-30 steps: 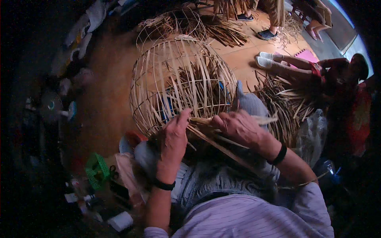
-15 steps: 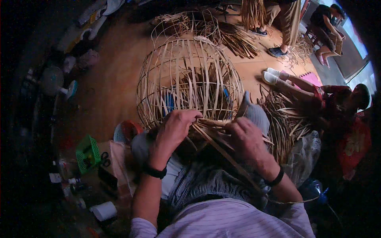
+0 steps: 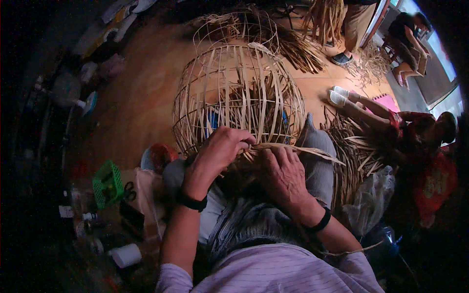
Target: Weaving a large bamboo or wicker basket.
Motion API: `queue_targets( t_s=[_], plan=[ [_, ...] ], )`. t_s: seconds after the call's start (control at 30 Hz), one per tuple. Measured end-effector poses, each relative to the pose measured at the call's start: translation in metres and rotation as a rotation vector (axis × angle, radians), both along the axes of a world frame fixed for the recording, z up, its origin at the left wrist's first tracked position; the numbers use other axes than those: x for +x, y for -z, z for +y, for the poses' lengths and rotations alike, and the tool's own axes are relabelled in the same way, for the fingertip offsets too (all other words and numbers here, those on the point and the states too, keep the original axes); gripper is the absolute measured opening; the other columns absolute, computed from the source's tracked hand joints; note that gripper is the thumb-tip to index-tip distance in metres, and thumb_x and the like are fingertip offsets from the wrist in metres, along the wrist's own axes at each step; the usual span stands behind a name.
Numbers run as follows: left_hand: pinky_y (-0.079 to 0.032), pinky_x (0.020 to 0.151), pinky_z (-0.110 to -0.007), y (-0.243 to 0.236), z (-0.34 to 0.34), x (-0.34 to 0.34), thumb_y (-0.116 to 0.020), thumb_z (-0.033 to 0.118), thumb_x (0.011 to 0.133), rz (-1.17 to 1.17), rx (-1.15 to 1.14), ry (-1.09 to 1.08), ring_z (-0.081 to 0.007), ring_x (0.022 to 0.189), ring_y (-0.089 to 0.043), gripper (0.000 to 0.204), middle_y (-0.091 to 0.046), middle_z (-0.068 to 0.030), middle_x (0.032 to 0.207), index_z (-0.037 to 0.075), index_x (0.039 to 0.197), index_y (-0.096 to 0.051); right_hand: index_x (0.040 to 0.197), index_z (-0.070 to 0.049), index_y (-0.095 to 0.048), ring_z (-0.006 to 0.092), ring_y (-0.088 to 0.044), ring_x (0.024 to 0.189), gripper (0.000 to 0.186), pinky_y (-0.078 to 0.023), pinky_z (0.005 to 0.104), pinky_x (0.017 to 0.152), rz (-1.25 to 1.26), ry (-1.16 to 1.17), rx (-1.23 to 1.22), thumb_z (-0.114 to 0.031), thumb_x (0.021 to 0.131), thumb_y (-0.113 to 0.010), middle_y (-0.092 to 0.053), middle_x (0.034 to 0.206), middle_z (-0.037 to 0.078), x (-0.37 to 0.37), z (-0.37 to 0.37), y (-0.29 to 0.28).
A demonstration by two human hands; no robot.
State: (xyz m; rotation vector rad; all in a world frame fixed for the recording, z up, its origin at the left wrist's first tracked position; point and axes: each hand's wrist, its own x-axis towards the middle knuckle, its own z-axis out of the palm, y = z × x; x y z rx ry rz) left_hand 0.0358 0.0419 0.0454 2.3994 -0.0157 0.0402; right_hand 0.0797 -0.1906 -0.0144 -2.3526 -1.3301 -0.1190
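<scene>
Spreading floor [image 3: 137, 97]: orange-brown, lit near the centre, sinking into shadow on the left.
Basket frame [image 3: 265, 100]: standing just ahead of both hands, round-bellied, made of upright pale slats crossed by thin hoops, showing brown stalks [image 3: 255, 95] and a blue thing [image 3: 213, 121] through the gaps.
Person in red [image 3: 400, 126]: sitting over on the right, legs stretched toward the basket frame.
Stalk pile [image 3: 344, 156]: lying loose beside the right knee [image 3: 318, 171], brown with a few paler lengths.
Right hand [image 3: 283, 173]: back upward, fingers bent down beside a pale strip [image 3: 317, 153] running off rightward; cannot tell whether gripping it, fingertips being hidden.
Left hand [image 3: 222, 149]: pinching the pale strip between thumb and fingers, at the near edge of the basket frame.
Green basket [image 3: 108, 184]: small, perforated, tilted, left of the left knee [image 3: 174, 176].
White cylinder [image 3: 126, 256]: lying on its side, left of the left forearm [image 3: 181, 239].
Scissors [image 3: 129, 190]: dark-handled, just beside the green basket.
</scene>
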Motion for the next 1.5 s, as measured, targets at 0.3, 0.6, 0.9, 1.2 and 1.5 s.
queue_targets(
  t_s=[0.3, 0.6, 0.9, 1.2, 1.5],
  plan=[
    [-0.060, 0.089, -0.040, 0.000, -0.001, 0.000, -0.073, 0.002, 0.090, 0.032, -0.017, -0.022, -0.0335, 0.100, -0.078, 0.024, -0.079, -0.0187, 0.104, 0.002, 0.113, -0.078, 0.138, 0.000, -0.057, 0.0355, -0.061, 0.119, 0.045, -0.054, 0.0456, 0.097, 0.034, -0.008, -0.101, -0.011, 0.095, -0.060, -0.062, 0.129, 0.017, -0.007, 0.012, 0.002],
    [-0.060, 0.090, -0.041, 0.003, 0.002, -0.002, -0.073, 0.005, 0.090, 0.038, -0.018, -0.010, -0.0352, 0.101, -0.078, 0.023, -0.079, -0.0198, 0.105, 0.002, 0.112, -0.078, 0.121, 0.000, -0.051, 0.0484, -0.069, 0.095, 0.024, -0.056, 0.0480, 0.078, 0.779, -0.100, 0.320, -0.006, 0.101, -0.064, -0.069, 0.100, 0.025, -0.008, -0.007, 0.014],
    [-0.060, 0.092, -0.040, 0.004, -0.002, -0.001, -0.072, 0.004, 0.088, -0.006, -0.029, -0.033, -0.0334, 0.102, -0.078, 0.022, -0.080, -0.0183, 0.105, 0.001, 0.109, -0.079, 0.119, -0.003, -0.049, 0.0519, -0.066, 0.086, 0.037, -0.054, 0.0534, 0.068, 0.538, -0.143, 0.197, 0.006, 0.085, -0.062, -0.064, 0.090, 0.024, -0.045, 0.003, 0.003],
    [-0.061, 0.087, -0.041, 0.005, -0.010, -0.003, -0.076, 0.006, 0.089, -0.090, 0.020, -0.041, -0.0355, 0.098, -0.078, 0.018, -0.079, -0.0180, 0.100, 0.002, 0.106, -0.079, 0.126, 0.002, -0.063, 0.0374, -0.071, 0.104, 0.030, -0.055, 0.0418, 0.095, 1.072, -0.175, 0.387, -0.017, 0.104, -0.065, -0.072, 0.113, 0.023, -0.017, 0.016, -0.029],
    [-0.057, 0.102, -0.045, 0.010, -0.020, -0.031, -0.061, -0.008, 0.090, -0.151, 0.093, 0.011, -0.0410, 0.118, -0.071, 0.040, -0.073, -0.0220, 0.126, 0.001, 0.128, -0.071, 0.138, -0.002, -0.064, 0.0133, -0.065, 0.096, 0.044, -0.054, 0.0295, 0.084, 1.654, -0.048, 0.344, -0.037, 0.112, -0.061, -0.073, 0.113, 0.007, 0.012, -0.006, -0.042]
  ],
)
